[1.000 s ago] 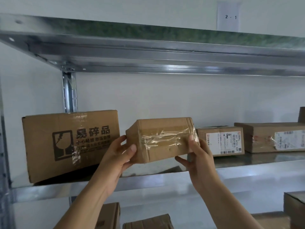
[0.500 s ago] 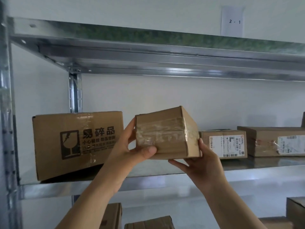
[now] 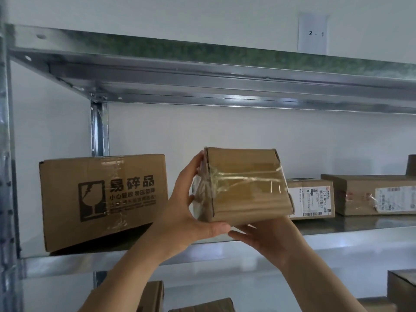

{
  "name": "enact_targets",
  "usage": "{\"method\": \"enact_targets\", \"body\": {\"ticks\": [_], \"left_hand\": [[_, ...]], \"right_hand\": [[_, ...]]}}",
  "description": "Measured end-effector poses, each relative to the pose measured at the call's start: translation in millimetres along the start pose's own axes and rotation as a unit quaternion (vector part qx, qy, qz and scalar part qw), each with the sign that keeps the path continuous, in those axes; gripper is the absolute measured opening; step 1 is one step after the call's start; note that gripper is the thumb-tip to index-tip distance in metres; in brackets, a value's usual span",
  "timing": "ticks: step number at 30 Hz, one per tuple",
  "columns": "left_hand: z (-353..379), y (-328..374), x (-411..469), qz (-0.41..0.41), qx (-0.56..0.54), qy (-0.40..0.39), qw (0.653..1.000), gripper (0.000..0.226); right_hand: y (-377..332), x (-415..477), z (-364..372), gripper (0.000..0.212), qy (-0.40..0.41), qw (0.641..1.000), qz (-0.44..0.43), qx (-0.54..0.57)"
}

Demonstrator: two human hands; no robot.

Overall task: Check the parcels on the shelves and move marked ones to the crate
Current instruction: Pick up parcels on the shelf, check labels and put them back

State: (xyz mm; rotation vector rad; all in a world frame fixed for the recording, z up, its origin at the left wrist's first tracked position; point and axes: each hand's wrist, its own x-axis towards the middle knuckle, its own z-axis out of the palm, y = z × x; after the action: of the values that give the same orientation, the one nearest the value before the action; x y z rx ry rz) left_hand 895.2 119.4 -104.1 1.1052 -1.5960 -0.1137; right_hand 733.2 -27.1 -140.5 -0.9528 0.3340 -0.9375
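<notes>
- The small parcel (image 3: 247, 188) is a plain brown corrugated-cardboard box, rectangular, with soft, slightly crushed edges. Clear glossy tape runs in a wrinkled band along its front face and bunches over its left end.
- It is held in the air in front of the middle shelf (image 3: 337, 235), a smooth, dull-shining sheet-metal deck. No label shows on the faces turned to the camera.
- The left hand (image 3: 186, 219) grasps the parcel's left end, with the fingers wrapped behind it and the thumb hooked under the bottom front edge.
- The right hand (image 3: 270, 239) lies beneath the parcel with the palm up against its underside. Its thumb stretches leftward, near the left thumb. Its fingers are hidden behind the box, so I cannot tell whether they curl round it.
- On the shelf to the left sits a large carton (image 3: 103, 199) printed in black with a broken-glass symbol and Chinese characters. Its near edge is tilted up.
- Behind and to the right, a labelled box (image 3: 310, 199) and a flat box (image 3: 369, 194) both carry white printed stickers.
- Above, the galvanised upper shelf (image 3: 202, 70) has a paper tag (image 3: 313, 33) reading "2 - 1" on the wall behind it.
</notes>
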Motion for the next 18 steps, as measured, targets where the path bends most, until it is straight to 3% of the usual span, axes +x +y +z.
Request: {"method": "enact_targets", "body": {"ticks": [6,9,15,18], "left_hand": [[7.3,-12.1,2.6,0.009,0.103,0.032,0.994,0.121],[14.3,-11.8,3.1,0.028,0.144,0.03,0.989,0.117],[25.6,-10.6,9.8,0.053,0.212,0.042,0.975,0.118],[32.5,-9.4,13.4,0.058,0.263,0.05,0.962,0.12]], "right_hand": [[-21.6,-18.6,9.0,0.024,0.135,0.969,-0.171,-0.115],[-28.1,-39.1,27.6,0.017,0.14,0.945,-0.248,-0.164],[-28.5,-53.8,41.8,0.078,0.085,0.901,-0.281,-0.32],[-23.1,-53.2,47.3,0.094,0.072,0.888,-0.262,-0.372]]}}
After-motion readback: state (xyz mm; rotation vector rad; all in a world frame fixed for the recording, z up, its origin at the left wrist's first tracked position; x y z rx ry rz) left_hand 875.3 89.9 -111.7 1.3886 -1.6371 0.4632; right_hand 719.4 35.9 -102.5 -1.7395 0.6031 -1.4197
